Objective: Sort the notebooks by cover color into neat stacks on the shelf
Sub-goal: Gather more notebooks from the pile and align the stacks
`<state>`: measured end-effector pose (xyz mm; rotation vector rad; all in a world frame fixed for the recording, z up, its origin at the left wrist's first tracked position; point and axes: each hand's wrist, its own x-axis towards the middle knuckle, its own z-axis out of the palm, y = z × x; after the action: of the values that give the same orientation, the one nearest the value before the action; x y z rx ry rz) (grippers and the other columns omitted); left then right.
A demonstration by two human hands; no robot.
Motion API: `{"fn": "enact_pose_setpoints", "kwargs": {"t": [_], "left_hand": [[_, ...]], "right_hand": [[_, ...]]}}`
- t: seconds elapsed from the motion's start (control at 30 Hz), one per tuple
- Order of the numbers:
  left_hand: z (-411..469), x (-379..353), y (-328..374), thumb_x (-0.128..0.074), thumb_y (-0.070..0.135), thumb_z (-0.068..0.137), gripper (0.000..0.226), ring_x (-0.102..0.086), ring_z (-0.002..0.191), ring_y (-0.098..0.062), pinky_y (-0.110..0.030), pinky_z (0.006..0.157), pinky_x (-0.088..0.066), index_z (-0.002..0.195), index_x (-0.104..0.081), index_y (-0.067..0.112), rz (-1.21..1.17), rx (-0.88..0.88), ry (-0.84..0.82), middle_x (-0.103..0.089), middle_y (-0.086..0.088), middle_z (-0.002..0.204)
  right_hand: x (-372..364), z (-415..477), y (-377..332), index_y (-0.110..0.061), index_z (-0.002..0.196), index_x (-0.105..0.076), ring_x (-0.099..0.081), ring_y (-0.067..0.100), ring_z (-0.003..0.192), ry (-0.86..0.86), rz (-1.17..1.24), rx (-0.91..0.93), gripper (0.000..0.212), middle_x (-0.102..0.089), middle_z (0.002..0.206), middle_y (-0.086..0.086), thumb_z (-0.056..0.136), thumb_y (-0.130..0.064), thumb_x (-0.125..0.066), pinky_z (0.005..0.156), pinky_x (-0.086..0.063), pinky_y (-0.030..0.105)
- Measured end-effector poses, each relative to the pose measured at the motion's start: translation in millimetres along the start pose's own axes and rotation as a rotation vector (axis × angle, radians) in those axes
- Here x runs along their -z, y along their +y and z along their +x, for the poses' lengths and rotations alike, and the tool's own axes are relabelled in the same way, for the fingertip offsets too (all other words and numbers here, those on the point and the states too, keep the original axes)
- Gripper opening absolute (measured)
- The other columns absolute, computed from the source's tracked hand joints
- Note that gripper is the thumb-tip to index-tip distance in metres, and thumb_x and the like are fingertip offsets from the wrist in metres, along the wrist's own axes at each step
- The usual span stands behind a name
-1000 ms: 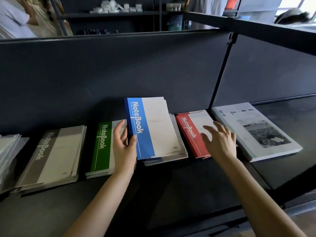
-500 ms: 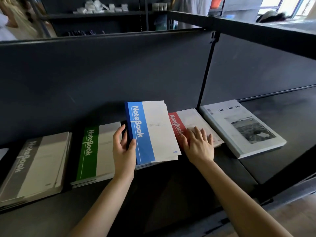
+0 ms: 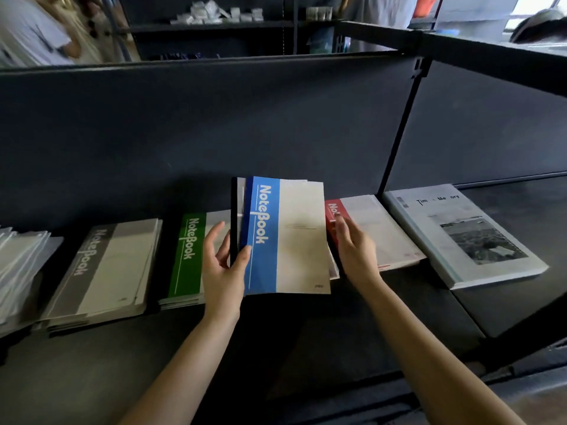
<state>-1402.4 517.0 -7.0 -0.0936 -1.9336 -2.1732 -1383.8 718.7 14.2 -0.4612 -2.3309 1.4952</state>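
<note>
A bundle of notebooks with a blue-striped one (image 3: 285, 234) on top is lifted off the dark shelf (image 3: 306, 338). My left hand (image 3: 225, 268) grips its spine edge, thumb on the blue cover, fingers behind. A grey-spined notebook (image 3: 238, 210) shows behind the blue one. My right hand (image 3: 352, 250) is against the bundle's right edge, fingers straight, over the red notebook stack (image 3: 377, 228). A green stack (image 3: 187, 256) and a grey stack (image 3: 107, 271) lie to the left.
A large white photo book (image 3: 466, 237) lies at the right past a black upright post (image 3: 399, 127). Clear-wrapped items (image 3: 18, 265) sit at far left. The shelf's back panel (image 3: 214, 133) rises behind. People stand beyond it.
The blue-topped bundle has been raised and tilted up from the shelf by my left hand. My right hand left the red cover and came to the bundle's right edge.
</note>
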Motion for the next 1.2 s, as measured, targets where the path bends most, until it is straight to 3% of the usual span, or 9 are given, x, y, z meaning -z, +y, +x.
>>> {"fn": "enact_pose_setpoints", "kwargs": {"t": [0.07, 0.23, 0.4, 0.53, 0.6, 0.9, 1.0, 1.13, 1.2], "left_hand": [[-4.5, 12.0, 2.7, -0.067, 0.011, 0.086, 0.051, -0.046, 0.117, 0.011, -0.006, 0.08, -0.046, 0.123, -0.046, 0.039, -0.013, -0.023, 0.065, -0.045, 0.025, 0.129], [-6.3, 46.5, 13.2, -0.057, 0.01, 0.095, 0.04, -0.046, 0.12, 0.011, -0.012, 0.096, -0.043, 0.121, -0.048, 0.04, -0.001, -0.12, 0.239, -0.049, 0.013, 0.135], [-11.9, 89.6, 22.0, -0.049, 0.002, 0.097, 0.037, -0.05, 0.119, 0.009, -0.009, 0.093, -0.042, 0.128, -0.046, 0.022, 0.038, -0.196, 0.332, -0.051, 0.018, 0.127], [-18.2, 131.2, 21.0, -0.055, 0.001, 0.094, 0.046, -0.052, 0.125, -0.006, -0.025, 0.103, -0.044, 0.128, -0.046, 0.031, 0.048, -0.142, 0.41, -0.054, -0.002, 0.136], [-24.0, 146.4, 24.6, -0.057, 0.0, 0.093, 0.049, -0.051, 0.124, -0.002, -0.021, 0.098, -0.046, 0.128, -0.045, 0.031, 0.065, -0.133, 0.443, -0.053, -0.005, 0.138], [-18.7, 175.4, 25.2, -0.057, 0.002, 0.093, 0.042, -0.052, 0.12, 0.004, -0.022, 0.101, -0.044, 0.124, -0.05, 0.031, 0.118, -0.124, 0.47, -0.058, 0.005, 0.129], [-5.7, 157.0, 20.3, -0.057, 0.003, 0.093, 0.042, -0.051, 0.122, 0.003, -0.017, 0.098, -0.043, 0.124, -0.051, 0.031, 0.11, -0.136, 0.375, -0.054, 0.016, 0.131], [5.0, 133.3, 16.8, -0.056, 0.001, 0.093, 0.041, -0.05, 0.116, 0.011, -0.007, 0.091, -0.042, 0.119, -0.051, 0.033, 0.114, -0.164, 0.287, -0.053, 0.024, 0.124], [9.7, 126.2, 12.2, -0.057, 0.002, 0.093, 0.041, -0.051, 0.116, 0.01, -0.007, 0.091, -0.042, 0.118, -0.051, 0.034, 0.105, -0.153, 0.265, -0.053, 0.023, 0.124]], "right_hand": [[-19.7, -18.1, -13.5, -0.024, 0.121, -0.05, -0.058, 0.006, 0.1, -0.219, 0.191, -0.08, 0.026, -0.059, 0.106, -0.013, 0.098, -0.037, -0.047, 0.072, -0.047, 0.011], [-74.0, -32.3, -24.6, -0.031, 0.136, -0.034, -0.059, 0.021, 0.11, -0.359, 0.231, -0.058, 0.071, -0.057, 0.124, -0.005, 0.077, -0.043, -0.072, 0.088, -0.054, 0.046], [-106.8, -35.3, -43.0, -0.028, 0.139, -0.032, -0.055, 0.017, 0.102, -0.359, 0.146, 0.042, 0.06, -0.052, 0.115, -0.008, 0.089, -0.024, -0.065, 0.052, -0.042, 0.012], [-132.2, -39.4, -51.1, -0.029, 0.145, -0.026, -0.055, 0.016, 0.09, -0.415, 0.104, 0.061, 0.066, -0.05, 0.106, -0.007, 0.091, -0.023, -0.063, 0.046, -0.04, 0.012], [-140.4, -38.5, -54.5, -0.03, 0.148, -0.021, -0.048, 0.011, 0.079, -0.432, 0.1, 0.041, 0.07, -0.044, 0.105, -0.007, 0.092, -0.024, -0.062, 0.049, -0.041, 0.015], [-104.1, 4.6, -41.8, -0.021, 0.137, -0.041, -0.056, 0.023, 0.106, -0.245, 0.061, 0.07, 0.058, -0.058, 0.118, 0.002, 0.086, -0.011, -0.066, 0.081, -0.046, 0.035], [-82.8, 12.5, -36.0, -0.021, 0.139, -0.04, -0.054, 0.021, 0.102, -0.215, 0.026, 0.05, 0.059, -0.056, 0.114, -0.001, 0.088, -0.012, -0.066, 0.079, -0.048, 0.036], [-56.4, 16.1, -26.0, -0.016, 0.136, -0.042, -0.054, 0.022, 0.089, -0.125, -0.125, 0.012, 0.054, -0.058, 0.109, 0.003, 0.088, -0.014, -0.065, 0.056, -0.044, 0.026], [-47.5, 15.2, -21.3, -0.013, 0.14, -0.037, -0.057, 0.033, 0.096, -0.05, -0.245, 0.006, 0.06, -0.058, 0.116, 0.011, 0.087, -0.013, -0.065, 0.067, -0.048, 0.033]]}}
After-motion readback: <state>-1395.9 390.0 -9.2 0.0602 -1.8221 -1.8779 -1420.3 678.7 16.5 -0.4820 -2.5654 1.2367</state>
